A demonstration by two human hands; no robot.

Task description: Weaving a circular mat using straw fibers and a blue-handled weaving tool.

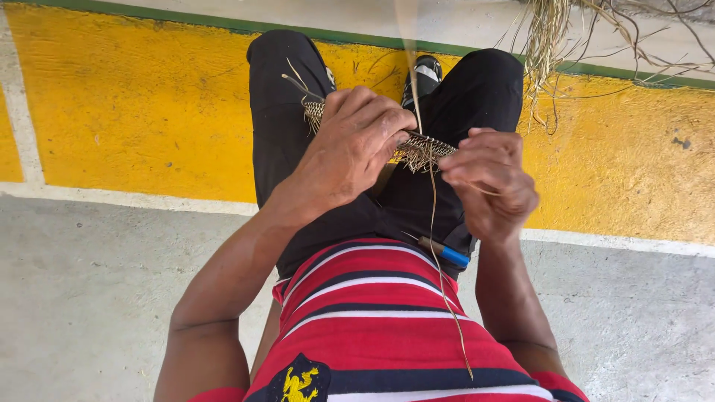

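We clamp our left hand (354,145) over the woven strip (421,151) to steady it, while our right hand (488,182), just beside it, pinches a straw strand (436,246).

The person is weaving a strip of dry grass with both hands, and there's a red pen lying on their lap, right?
Not quite: the pen on the lap is blue, not red, as the head view shows. The rest holds: the left hand and the right hand both work the woven strip of dry grass.
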